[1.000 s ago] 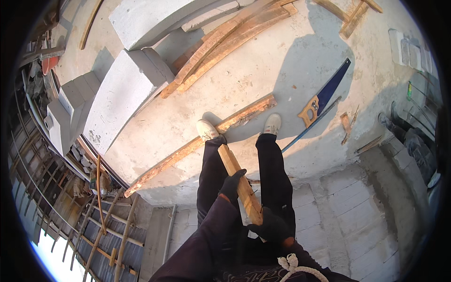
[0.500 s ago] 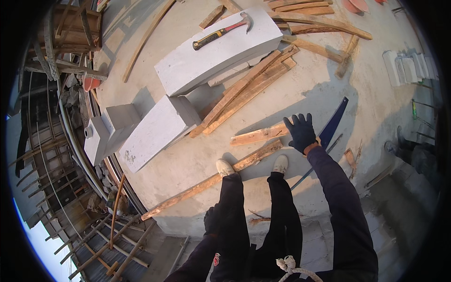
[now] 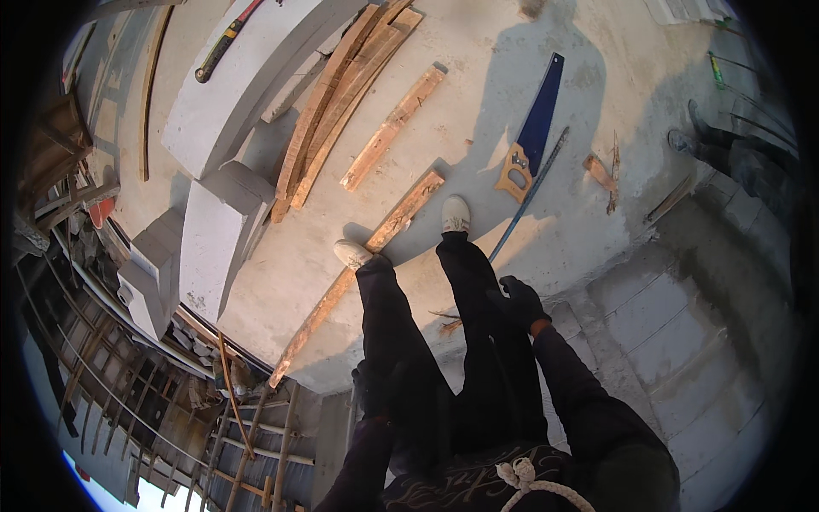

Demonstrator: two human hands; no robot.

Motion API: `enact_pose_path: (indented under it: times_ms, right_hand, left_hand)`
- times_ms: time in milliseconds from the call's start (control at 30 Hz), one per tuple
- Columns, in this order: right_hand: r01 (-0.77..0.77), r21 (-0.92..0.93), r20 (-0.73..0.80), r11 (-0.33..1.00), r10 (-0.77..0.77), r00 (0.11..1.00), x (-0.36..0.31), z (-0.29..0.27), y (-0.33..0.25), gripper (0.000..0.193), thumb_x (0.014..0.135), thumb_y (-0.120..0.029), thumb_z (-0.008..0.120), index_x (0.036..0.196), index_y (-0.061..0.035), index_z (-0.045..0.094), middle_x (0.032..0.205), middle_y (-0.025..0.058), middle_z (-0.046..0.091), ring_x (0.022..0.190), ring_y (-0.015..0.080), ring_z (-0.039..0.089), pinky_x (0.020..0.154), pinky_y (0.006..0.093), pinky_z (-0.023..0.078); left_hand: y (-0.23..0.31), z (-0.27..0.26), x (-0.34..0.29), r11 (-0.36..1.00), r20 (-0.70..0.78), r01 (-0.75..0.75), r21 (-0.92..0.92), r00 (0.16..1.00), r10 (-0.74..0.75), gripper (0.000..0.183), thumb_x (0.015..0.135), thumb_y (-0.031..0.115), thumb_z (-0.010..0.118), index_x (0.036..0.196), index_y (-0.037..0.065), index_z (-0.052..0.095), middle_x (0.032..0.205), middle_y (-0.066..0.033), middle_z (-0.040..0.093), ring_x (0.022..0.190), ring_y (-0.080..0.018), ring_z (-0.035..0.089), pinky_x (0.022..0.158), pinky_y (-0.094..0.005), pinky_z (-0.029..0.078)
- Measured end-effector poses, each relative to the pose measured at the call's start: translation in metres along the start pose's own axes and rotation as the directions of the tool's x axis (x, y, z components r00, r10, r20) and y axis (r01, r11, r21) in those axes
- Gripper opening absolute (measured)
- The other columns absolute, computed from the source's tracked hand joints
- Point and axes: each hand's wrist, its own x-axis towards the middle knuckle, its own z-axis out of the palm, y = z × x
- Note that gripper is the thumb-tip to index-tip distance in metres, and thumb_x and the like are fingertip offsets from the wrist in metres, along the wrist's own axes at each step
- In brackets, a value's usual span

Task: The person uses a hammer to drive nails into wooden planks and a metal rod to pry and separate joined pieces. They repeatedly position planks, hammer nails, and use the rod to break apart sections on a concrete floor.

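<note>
My right hand (image 3: 519,305), in a dark glove, is beside my right knee with its fingers apart and holding nothing. My left hand (image 3: 368,388) rests by my left thigh; dark glove against dark trousers, its fingers are hard to make out. Ahead on the concrete lies a handsaw (image 3: 538,119) with a blue blade and a wooden handle, a thin rod (image 3: 531,194) beside it. A long wooden strip (image 3: 408,209) runs under my left shoe (image 3: 351,253). Beyond it lies a short wooden plank (image 3: 392,128), apart from both hands.
White blocks (image 3: 223,230) stand to the left, the far one carrying a hammer (image 3: 227,41). Several boards (image 3: 337,102) lean or lie beside them. Past the slab's left edge are bamboo poles (image 3: 286,444). Another person's legs (image 3: 738,154) show at the right.
My right hand has drawn back from the short plank to beside my right knee. The view has shifted, so the blocks and boards sit farther left and the whole saw is visible.
</note>
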Motion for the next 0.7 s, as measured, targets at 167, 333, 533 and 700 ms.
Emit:
enact_pose_path:
  times_ms: [167,333,533,700]
  right_hand:
    - [-0.092,0.271,-0.053,0.958,0.111,0.992,0.028,0.017,0.073,0.05,0.094,-0.05,0.067,0.104,-0.002,0.069,0.098,0.0204,0.073,0.096,0.0378,0.071,0.085,0.0447,0.053]
    - [0.077,0.063,-0.2,0.995,-0.063,0.978,0.139,0.073,0.155,0.043,0.095,-0.045,0.067,0.103,-0.0026,0.069,0.093,0.0186,0.072,0.091,0.0379,0.07,0.082,0.0469,0.054]
    - [0.2,-0.05,-0.289,0.979,-0.206,0.935,0.321,0.078,0.076,0.04,0.099,-0.04,0.06,0.111,-0.0032,0.067,0.109,0.0195,0.073,0.106,0.0395,0.068,0.089,0.0502,0.054]
    - [0.467,-0.063,-0.375,0.882,-0.454,0.808,0.473,0.094,-0.001,0.041,0.101,-0.041,0.058,0.11,-0.0023,0.066,0.109,0.0217,0.072,0.105,0.0416,0.067,0.089,0.0487,0.053]
  left_hand:
    - [-0.059,0.009,-0.017,0.807,0.218,-0.564,0.176,0.822,0.526,0.024,0.084,0.024,0.071,0.098,0.005,0.068,0.094,-0.015,0.067,0.104,-0.0393,0.064,0.085,-0.0485,0.053]
    - [-0.076,-0.021,-0.06,0.833,0.527,-0.523,-0.182,0.663,0.532,0.027,0.091,0.025,0.07,0.106,0.003,0.071,0.094,-0.0187,0.071,0.096,-0.0388,0.069,0.079,-0.0474,0.055]
    - [-0.065,0.03,0.108,0.886,0.24,-0.417,-0.203,0.856,0.458,0.024,0.094,0.024,0.074,0.104,0.002,0.072,0.095,-0.0158,0.074,0.087,-0.0275,0.073,0.076,-0.0382,0.056]
    - [-0.002,0.164,0.391,0.755,-0.031,-0.654,0.035,0.755,0.655,0.06,0.081,0.046,0.083,0.118,0.005,0.06,0.108,-0.0157,0.066,0.095,-0.0324,0.066,0.08,-0.0455,0.053]
